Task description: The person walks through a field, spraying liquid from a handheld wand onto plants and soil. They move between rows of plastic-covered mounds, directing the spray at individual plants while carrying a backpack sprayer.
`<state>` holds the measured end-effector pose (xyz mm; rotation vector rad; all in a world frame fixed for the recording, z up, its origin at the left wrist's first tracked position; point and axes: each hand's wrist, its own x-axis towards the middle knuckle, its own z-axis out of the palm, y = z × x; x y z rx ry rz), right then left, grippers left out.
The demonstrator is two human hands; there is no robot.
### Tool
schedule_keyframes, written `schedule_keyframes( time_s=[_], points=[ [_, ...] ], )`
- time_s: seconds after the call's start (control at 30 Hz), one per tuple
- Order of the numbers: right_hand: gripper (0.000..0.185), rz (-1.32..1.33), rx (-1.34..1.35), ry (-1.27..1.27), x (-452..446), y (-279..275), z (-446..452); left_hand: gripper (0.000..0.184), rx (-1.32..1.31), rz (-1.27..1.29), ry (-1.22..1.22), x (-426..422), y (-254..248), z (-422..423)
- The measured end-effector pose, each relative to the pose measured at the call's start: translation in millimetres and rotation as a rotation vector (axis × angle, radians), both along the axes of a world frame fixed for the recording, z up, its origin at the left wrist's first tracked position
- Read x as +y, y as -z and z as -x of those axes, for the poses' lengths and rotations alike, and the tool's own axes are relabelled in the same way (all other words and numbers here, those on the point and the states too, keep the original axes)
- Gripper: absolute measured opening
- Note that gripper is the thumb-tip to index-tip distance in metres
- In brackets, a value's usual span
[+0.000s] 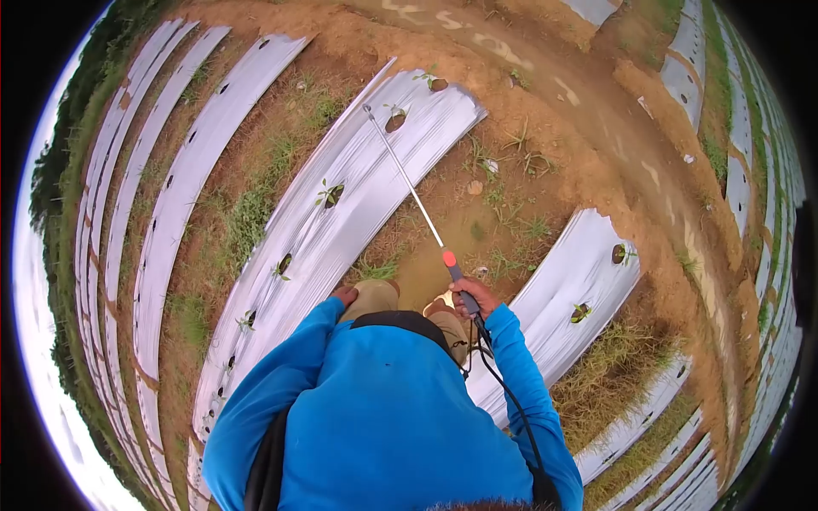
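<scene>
My right hand (479,298) is closed around the dark grey grip of a spray wand (412,189). Its thin pale tube slants up and left from a red-orange collar (449,258), and the bent nozzle (367,109) hangs over a silver plastic-covered bed (341,226). Close to that tip, a small seedling (395,117) stands at a planting hole. A second seedling (329,195) grows farther down the same bed. From the grip a black hose (515,400) runs back along my right sleeve. My left hand (345,295) is by my left thigh, its fingers mostly hidden.
To my right lies another covered bed (558,298) with small plants in holes. Between the beds, a muddy furrow (434,247) holds weeds. A dirt track (588,102) curves past the bed ends. More silver rows (192,179) stretch off on both sides.
</scene>
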<state>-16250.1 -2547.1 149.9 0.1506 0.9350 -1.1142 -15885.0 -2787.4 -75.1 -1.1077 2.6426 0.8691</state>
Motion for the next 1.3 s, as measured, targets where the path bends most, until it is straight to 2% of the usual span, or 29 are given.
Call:
schedule_keyframes(
  time_s=[0.07, 0.13, 0.17, 0.23, 0.33, 0.4, 0.5, 0.53, 0.6, 0.63, 0.67, 0.7, 0.73, 0.77, 0.8, 0.9, 0.93, 1.0, 1.07, 1.2, 1.23, 1.3],
  points=[
    [0.02, 0.024, -0.085, 0.022, -7.7, -5.0, 46.1, 0.032, 0.139, -0.349, -0.188, -10.0, -46.5, 65.6],
    [0.021, -0.017, -0.142, 0.006, -23.1, -21.0, 89.4, 0.033, -0.184, -0.702, -0.394, -28.3, -138.8, 142.6],
    [0.021, -0.01, -0.175, 0.026, -32.3, -27.9, 109.9, 0.032, -0.114, -0.692, -0.401, -39.1, -141.1, 161.7],
    [0.022, 0.023, -0.218, 0.07, -48.2, 10.8, 147.6, 0.032, -0.038, -0.692, -0.427, -59.0, -101.8, 198.1],
    [0.021, -0.009, -0.311, 0.106, -80.4, 10.7, 200.9, 0.033, 0.016, -0.714, -0.473, -77.9, -93.7, 244.6],
    [0.021, -0.021, -0.301, 0.11, -106.7, 10.1, 237.9, 0.032, -0.217, -0.754, -0.521, -93.9, -67.8, 277.2],
    [0.022, -0.065, -0.296, 0.132, -141.8, 9.7, 295.9, 0.033, -0.284, -0.656, -0.052, -107.1, 92.1, 271.6],
    [0.022, -0.092, -0.305, 0.143, -156.8, -4.3, 314.2, 0.033, -0.268, -0.667, -0.065, -120.9, 67.7, 298.9],
    [0.023, -0.114, -0.357, 0.135, -176.7, -2.5, 342.2, 0.034, -0.558, -0.981, -0.59, -136.2, 54.9, 342.5],
    [0.023, -0.113, -0.404, 0.124, -188.6, -7.3, 365.0, 0.034, -0.533, -1.004, -0.606, -144.7, 84.8, 362.5],
    [0.025, -0.11, -0.519, 0.122, -195.8, -11.7, 383.7, 0.035, -0.251, -0.861, -0.512, -153.2, 129.2, 371.2],
    [0.025, -0.137, -0.529, 0.107, -209.0, -33.2, 398.6, 0.036, 0.01, -0.7, -0.413, -164.8, 142.3, 378.1],
    [0.026, -0.163, -0.543, 0.095, -222.9, -56.1, 410.2, 0.03, 0.005, -0.901, -0.506, -190.5, 100.0, 405.7],
    [0.026, -0.168, -0.549, 0.078, -237.8, -49.2, 422.8, 0.025, -0.014, -1.093, -0.619, -217.3, 52.7, 435.2],
    [0.026, -0.19, -0.587, 0.009, -255.5, -68.3, 436.8, 0.021, -0.051, -1.259, -0.738, -246.9, -9.3, 469.1],
    [0.026, -0.27, -0.651, -0.181, -318.4, -86.7, 481.4, 0.019, -0.047, -1.365, -0.796, -286.5, -30.7, 508.9],
    [0.025, -0.325, -0.673, -0.281, -341.2, -82.0, 496.0, 0.019, -0.037, -1.36, -0.815, -299.7, -32.1, 520.9],
    [0.025, -0.372, -0.667, -0.395, -390.5, -54.5, 521.7, 0.017, -0.17, -1.15, -0.741, -312.1, -20.4, 534.8],
    [0.025, -0.463, -0.658, -0.623, -447.0, -61.0, 540.6, 0.018, -0.228, -1.133, -0.728, -327.1, -29.2, 544.0],
    [0.02, -0.433, -0.638, -0.995, -560.0, -28.1, 571.1, 0.02, -0.385, -1.225, -0.786, -352.6, -14.2, 561.2],
    [0.019, -0.41, -0.687, -1.053, -588.1, -13.1, 578.0, 0.02, -0.386, -1.22, -0.877, -357.0, -15.0, 565.6],
    [0.019, -0.385, -0.714, -1.178, -649.1, -16.4, 595.8, 0.02, -0.375, -1.206, -1.011, -379.2, -46.2, 581.5]
  ],
)
